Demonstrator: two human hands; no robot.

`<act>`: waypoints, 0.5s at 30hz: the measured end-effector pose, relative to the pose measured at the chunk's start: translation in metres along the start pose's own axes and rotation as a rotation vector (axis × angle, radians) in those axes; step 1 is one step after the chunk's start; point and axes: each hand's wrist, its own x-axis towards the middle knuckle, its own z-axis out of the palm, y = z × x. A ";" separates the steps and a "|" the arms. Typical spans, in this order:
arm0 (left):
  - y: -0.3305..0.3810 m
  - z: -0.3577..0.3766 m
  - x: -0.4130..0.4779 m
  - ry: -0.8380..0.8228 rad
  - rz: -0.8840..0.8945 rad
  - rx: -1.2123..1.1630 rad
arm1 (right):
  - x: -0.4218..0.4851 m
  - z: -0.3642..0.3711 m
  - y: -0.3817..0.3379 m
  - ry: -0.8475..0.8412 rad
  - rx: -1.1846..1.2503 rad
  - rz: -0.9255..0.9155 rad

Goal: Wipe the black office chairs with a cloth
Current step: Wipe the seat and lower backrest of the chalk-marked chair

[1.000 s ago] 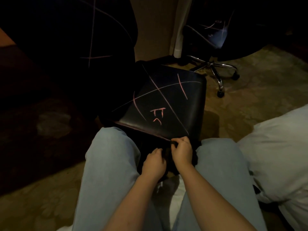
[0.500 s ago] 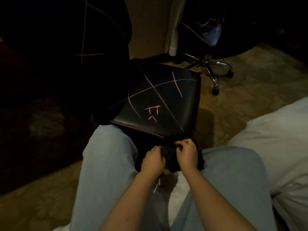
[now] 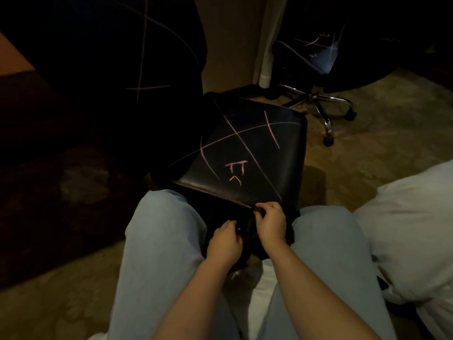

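The dark cloth lay bunched between the person's knees, just below the near edge of the black chair seat. It was hard to tell from the shadow around it. Both hands were closed on it. The right hand pinched a fold right at the seat's near edge, toward its near right corner. The left hand curled into the bundle a little lower. This looked like gathering the cloth into a pad before a stroke, with the seat drawn close between the legs so that all of it could be reached.

The seat carried pink lines and a small drawn mark, unwiped, so I judged the work on it had not begun. To the left rose another chair's dark back, also lined. A third chair stood beyond the seat's far right corner on a chrome base. White bedding lay on the floor at the right.
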 end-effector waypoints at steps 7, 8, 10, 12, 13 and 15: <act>0.009 0.007 0.002 -0.026 0.030 0.015 | 0.000 -0.007 0.020 -0.125 -0.104 -0.194; 0.013 0.008 0.002 -0.033 0.033 0.012 | -0.001 -0.010 0.024 -0.105 -0.115 -0.181; 0.019 0.010 0.000 -0.035 0.042 0.003 | -0.004 -0.016 0.031 -0.047 -0.123 -0.111; 0.022 0.011 0.000 -0.031 0.054 -0.011 | -0.006 -0.024 0.040 0.008 -0.127 -0.064; 0.022 0.011 0.001 -0.028 0.057 -0.019 | -0.006 -0.027 0.045 0.031 -0.119 -0.047; 0.022 0.012 0.002 -0.028 0.060 -0.028 | -0.003 -0.034 0.052 0.075 -0.079 0.019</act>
